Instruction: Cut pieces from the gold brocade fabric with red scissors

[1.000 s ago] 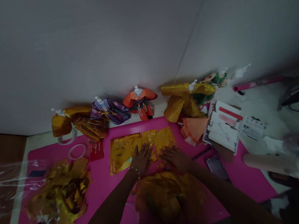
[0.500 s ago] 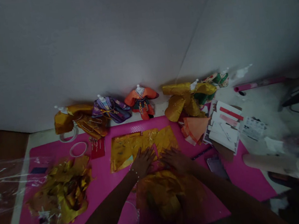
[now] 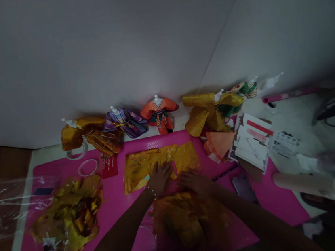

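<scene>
With its long axis laid left to right at mid-frame, the yellow fabric [image 3: 140,165] is overlapped at its lower edge by the nearer left hand [image 3: 159,180], fingers spread flat, while the right hand [image 3: 197,181], fingers outstretched, is placed at its lower right.

the light is dim and flat, its source hard to tell. the grey wall [image 3: 133,44] darkens toward the top right corner. a soft shadow lies behind the leftmost gold-robed doll form [image 3: 92,134]. white glare streaks the clear plastic [image 3: 6,206]. the near heap of gold cloth [image 3: 185,221] looks murky and soft; the right edge is blurred and stretched.
</scene>
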### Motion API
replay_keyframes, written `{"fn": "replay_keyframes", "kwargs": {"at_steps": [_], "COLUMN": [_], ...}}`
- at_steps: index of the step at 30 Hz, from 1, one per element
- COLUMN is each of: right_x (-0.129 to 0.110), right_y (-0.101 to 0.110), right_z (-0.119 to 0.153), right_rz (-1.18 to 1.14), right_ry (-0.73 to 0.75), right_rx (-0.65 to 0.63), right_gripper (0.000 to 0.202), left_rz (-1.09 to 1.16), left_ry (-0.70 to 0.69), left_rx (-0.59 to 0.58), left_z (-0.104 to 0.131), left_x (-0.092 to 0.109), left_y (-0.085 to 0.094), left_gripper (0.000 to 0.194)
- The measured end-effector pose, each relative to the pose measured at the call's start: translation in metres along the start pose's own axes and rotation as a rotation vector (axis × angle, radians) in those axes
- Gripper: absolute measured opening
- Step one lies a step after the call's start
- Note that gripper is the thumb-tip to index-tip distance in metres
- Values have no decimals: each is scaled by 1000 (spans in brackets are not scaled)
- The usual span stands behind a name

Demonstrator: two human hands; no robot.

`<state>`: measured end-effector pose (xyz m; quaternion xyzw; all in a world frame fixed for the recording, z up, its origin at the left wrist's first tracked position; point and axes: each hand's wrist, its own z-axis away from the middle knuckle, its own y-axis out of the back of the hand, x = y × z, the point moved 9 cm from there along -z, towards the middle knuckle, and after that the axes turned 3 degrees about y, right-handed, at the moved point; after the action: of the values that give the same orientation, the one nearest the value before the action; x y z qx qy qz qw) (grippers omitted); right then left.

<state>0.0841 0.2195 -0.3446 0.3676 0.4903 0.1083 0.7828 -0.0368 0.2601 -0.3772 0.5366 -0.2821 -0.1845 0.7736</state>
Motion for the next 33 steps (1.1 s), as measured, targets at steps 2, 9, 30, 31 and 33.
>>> {"fn": "replay_keyframes", "kwargs": {"at_steps": [2,9,30,31,33], "right_x": [-6,-12,-10,-5,9], "right_y": [2,-1,9,12,18], "right_z": [-5,-9,-7,-4,3], "right_rz": [0,-8,1,6,21], "right_ry": [21,16,-2,-23,-83], "right_rx": [-4,-23,60,72,102], "right_gripper": [71,68,60,61,62], "left_rz": [4,14,-13,-13,-14], "left_ry": [25,25,85,97,114], "left_rx": [14,21,74,79,80], "left_z": [-4,-9,-24,-23,-22], "left_x": [-5,-15,-28,-30,-34], "left_y": [2,5,13,15,17], "left_gripper": [57,55,57,57,56]}}
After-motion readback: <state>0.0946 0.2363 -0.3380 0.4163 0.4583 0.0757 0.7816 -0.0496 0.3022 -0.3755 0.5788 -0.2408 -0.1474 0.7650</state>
